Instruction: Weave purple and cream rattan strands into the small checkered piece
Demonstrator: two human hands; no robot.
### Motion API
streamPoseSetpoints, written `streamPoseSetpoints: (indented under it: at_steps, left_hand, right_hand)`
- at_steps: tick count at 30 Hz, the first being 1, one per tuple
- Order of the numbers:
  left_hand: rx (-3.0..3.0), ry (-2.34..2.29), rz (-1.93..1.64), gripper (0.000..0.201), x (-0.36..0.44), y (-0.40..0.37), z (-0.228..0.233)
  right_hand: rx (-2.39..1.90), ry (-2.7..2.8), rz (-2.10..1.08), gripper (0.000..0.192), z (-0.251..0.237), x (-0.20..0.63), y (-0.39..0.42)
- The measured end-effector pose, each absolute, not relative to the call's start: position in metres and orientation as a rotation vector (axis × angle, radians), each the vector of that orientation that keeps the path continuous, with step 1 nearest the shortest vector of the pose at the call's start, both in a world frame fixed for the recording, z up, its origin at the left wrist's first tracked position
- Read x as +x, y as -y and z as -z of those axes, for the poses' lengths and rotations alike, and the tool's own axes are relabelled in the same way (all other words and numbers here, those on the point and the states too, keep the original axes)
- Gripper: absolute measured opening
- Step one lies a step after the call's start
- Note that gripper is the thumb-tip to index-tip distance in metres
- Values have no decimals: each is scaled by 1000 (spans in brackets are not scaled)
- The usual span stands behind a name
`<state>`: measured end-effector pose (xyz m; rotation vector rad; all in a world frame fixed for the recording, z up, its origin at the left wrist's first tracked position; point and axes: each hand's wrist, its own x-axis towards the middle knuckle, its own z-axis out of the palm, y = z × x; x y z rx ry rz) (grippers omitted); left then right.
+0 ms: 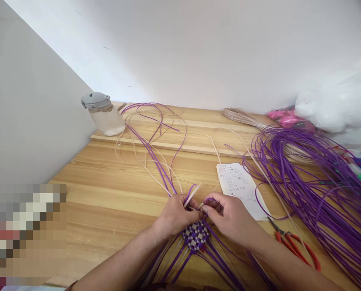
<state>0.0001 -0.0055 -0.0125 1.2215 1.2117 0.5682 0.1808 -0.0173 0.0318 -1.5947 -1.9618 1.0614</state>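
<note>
A small woven piece of purple and beige strips lies near the table's front edge, with loose strips fanning out on all sides. My left hand is closed over its far left side, pinching strips at the weave; a beige strip end sticks up beside its fingers. Close by on the right, my right hand pinches a beige strip between thumb and forefinger, while a purple strip loops over its fingers. The fingertips of both hands nearly meet. Exactly how the strips cross beneath them is hidden.
Right of my hands lie a handwritten paper sheet, red-handled pliers and a big purple strip coil. A beige coil and plastic bags sit behind. A lidded jar stands far left by the wall.
</note>
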Motion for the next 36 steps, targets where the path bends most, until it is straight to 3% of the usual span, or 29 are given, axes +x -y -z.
streamPoseSetpoints:
  at_steps: [7, 18, 27, 31, 36]
  left_hand:
    - [1205, -1200, -571, 31, -1, 5, 9]
    - [1214, -1122, -601, 22, -2, 5, 9]
    - [1148, -1181, -594, 25, 0, 5, 6]
    - [1176, -1196, -591, 23, -1, 5, 10]
    - [1218, -1176, -585, 24, -2, 4, 11]
  right_hand:
    - [-1488, 1735, -1205, 8, -19, 174, 17]
    - [-1306, 1687, -1071, 11, -1, 168, 23]
    - [-1530, 1997, -1121, 19, -39, 201, 22]
    - [-1621, 2282, -1062, 35, -57, 222, 26]
    - [-1351, 2103, -1373, 17, -67, 213, 32]
